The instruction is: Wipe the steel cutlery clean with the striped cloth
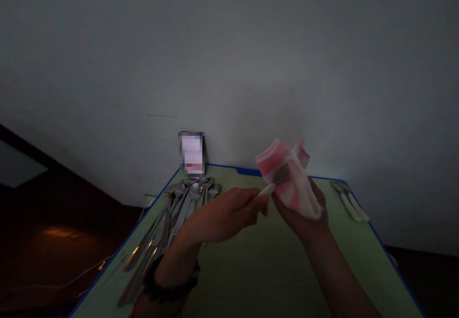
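My left hand [229,213], with a dark beaded bracelet on its wrist, is closed around the handle of a white-handled piece of cutlery [266,190]. Its greyish metal head lies against a pink-and-white cloth [301,189]; blur hides whether it is a spoon or a fork. The cloth is bunched in my right hand [317,217], whose palm is turned up beneath it and whose fingers are partly covered. Both hands are above the green tabletop [251,270]. Under and beyond my left forearm lies a pile of metal spoons and other long-handled cutlery [179,208].
A phone [192,153] with a lit screen leans against the grey wall [229,69] behind the table. Several white-handled pieces of cutlery [349,202] lie near the table's right edge. A thin white cable [71,282] trails on the left, beside the blue-rimmed table.
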A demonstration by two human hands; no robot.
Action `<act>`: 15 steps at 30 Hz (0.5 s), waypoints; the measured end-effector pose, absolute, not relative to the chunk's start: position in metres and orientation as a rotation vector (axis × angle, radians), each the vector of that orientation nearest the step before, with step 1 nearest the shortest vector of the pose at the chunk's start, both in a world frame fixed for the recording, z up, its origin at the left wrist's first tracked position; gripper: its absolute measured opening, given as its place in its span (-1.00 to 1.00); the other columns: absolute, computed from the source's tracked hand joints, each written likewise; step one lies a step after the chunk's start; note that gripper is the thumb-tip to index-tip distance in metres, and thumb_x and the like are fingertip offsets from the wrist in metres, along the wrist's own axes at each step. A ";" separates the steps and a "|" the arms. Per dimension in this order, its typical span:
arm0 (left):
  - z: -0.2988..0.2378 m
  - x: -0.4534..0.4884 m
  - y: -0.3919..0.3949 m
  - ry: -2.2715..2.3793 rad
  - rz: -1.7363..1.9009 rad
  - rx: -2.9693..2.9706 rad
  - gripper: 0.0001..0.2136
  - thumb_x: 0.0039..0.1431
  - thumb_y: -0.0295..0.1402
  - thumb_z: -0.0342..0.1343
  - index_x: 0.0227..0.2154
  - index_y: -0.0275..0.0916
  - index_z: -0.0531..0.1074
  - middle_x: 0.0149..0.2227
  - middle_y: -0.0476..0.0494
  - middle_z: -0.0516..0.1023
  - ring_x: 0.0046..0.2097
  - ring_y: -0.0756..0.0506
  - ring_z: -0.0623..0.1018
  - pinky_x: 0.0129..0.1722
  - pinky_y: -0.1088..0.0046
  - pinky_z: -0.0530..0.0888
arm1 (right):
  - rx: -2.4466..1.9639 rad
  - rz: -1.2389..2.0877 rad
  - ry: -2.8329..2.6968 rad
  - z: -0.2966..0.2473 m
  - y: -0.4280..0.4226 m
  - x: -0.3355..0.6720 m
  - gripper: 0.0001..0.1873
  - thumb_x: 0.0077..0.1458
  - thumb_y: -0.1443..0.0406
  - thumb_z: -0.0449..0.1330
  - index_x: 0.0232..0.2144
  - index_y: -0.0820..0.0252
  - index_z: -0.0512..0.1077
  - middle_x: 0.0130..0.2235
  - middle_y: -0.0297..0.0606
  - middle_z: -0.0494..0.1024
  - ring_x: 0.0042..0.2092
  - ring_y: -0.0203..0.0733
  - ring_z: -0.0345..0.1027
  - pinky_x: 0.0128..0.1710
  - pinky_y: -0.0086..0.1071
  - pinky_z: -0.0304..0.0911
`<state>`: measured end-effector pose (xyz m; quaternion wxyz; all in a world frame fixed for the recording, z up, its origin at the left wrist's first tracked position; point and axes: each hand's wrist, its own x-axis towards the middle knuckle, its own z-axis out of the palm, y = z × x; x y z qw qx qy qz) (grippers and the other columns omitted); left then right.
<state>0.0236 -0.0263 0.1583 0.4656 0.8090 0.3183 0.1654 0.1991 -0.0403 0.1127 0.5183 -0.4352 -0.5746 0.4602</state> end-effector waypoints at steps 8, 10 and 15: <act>0.165 0.022 -0.032 0.769 0.388 2.059 -0.65 0.28 -0.21 -0.24 -0.40 -0.26 0.39 -0.60 0.06 0.27 -0.56 0.08 0.29 -0.59 0.61 0.21 | -0.756 1.370 -0.811 0.119 -0.035 0.187 -0.78 0.01 0.18 0.12 -0.29 0.15 0.40 -0.28 -0.30 0.51 -0.24 -0.24 0.38 -0.25 -0.40 0.31; 0.166 0.023 -0.035 0.779 0.428 2.050 -0.65 0.29 -0.21 -0.24 -0.41 -0.26 0.39 -0.61 0.07 0.25 -0.57 0.08 0.28 -0.58 0.61 0.22 | -0.760 1.396 -0.813 0.118 -0.035 0.187 -0.73 0.03 0.12 0.10 -0.28 0.15 0.39 -0.26 -0.27 0.50 -0.24 -0.21 0.39 -0.26 -0.35 0.32; 0.168 0.018 -0.036 0.824 0.526 1.984 -0.66 0.28 -0.21 -0.21 -0.42 -0.26 0.39 -0.60 0.07 0.23 -0.55 0.08 0.26 -0.57 0.61 0.21 | -0.880 1.287 -0.885 0.116 -0.037 0.190 -0.59 0.09 0.01 0.00 -0.08 0.04 0.31 -0.10 -0.29 0.47 -0.09 -0.18 0.34 -0.14 -0.30 0.28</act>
